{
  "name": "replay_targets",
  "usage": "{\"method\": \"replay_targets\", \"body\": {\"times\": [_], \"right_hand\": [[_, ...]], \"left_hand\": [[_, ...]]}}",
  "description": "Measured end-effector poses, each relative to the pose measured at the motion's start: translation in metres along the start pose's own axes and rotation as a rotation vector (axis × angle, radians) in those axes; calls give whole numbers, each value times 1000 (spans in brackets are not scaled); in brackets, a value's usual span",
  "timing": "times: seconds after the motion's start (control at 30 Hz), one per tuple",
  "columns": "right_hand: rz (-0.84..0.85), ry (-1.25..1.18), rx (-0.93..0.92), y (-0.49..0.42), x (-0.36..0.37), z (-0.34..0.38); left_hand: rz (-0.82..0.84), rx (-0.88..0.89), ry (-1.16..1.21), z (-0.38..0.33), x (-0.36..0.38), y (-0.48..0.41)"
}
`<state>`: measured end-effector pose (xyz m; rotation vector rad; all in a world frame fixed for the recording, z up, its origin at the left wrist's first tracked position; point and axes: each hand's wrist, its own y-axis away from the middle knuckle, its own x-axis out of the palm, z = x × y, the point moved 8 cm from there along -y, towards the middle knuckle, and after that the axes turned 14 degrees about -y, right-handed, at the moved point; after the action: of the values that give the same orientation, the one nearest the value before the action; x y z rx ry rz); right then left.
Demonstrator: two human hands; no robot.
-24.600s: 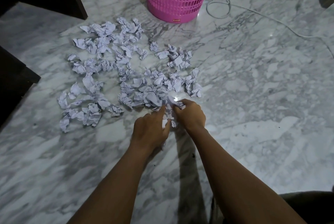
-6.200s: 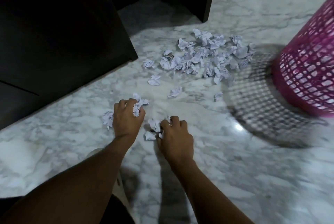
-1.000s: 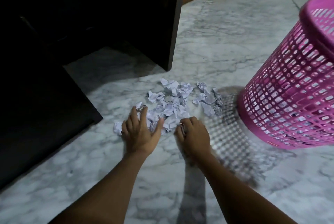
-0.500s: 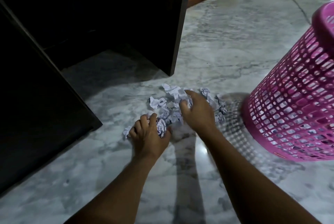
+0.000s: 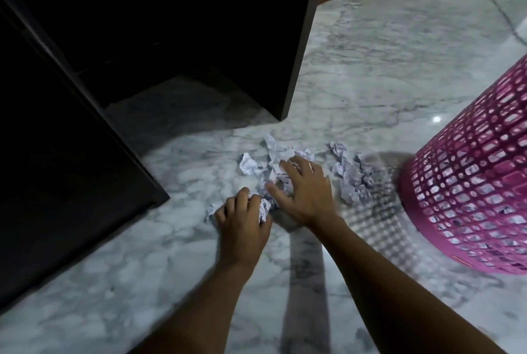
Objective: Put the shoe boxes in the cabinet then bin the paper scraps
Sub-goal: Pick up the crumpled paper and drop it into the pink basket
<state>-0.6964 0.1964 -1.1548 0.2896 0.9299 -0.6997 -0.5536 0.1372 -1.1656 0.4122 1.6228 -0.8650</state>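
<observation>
Veined white-and-grey marble floor [image 5: 370, 74] takes up most of the view. A dark wooden cabinet [image 5: 171, 25] rises at the upper left, its inside too black to show whether any shoe boxes sit there. None lie on the floor in sight, so I judge that half of the job done and the paper half under way. What is left is a small heap of crumpled white paper scraps [image 5: 352, 179], bunched between the cabinet's corner and a pink plastic lattice bin [image 5: 470, 196]. The bin stands just to their right, close enough that a handful needs only a short lift over the rim. The left hand [image 5: 242, 221] is curled tight around a wad of the scraps at the near-left edge of the heap, knuckles up, with paper poking out on either side of the fist. Balling them like that should keep loose bits from dropping on the way. The right hand [image 5: 306, 191] lies palm-down over the middle of the heap with fingers and thumb fanned wide. It looks like a raking reach meant to draw the farther scraps in together rather than pick them one by one. A cluster at the right of the heap, nearest the bin, is touched by neither hand. Light crumpled paper tends to spring apart, so a firm squeeze before lifting seems wise.
</observation>
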Motion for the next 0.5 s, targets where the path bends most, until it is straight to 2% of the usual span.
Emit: {"method": "replay_targets", "body": {"times": [0.1, 0.2, 0.4, 0.5], "right_hand": [[-44, -18, -79, 5, 1, -4], [-65, -79, -76, 11, 0, -9], [-46, -305, 77, 20, -6, -10], [-109, -428, 175, 22, -16, -17]], "left_hand": [[13, 5, 10, 1, -2, -1], [52, 3, 21, 4, -2, -5], [156, -83, 283, 9, -5, -22], [202, -178, 474, 11, -16, -34]]}}
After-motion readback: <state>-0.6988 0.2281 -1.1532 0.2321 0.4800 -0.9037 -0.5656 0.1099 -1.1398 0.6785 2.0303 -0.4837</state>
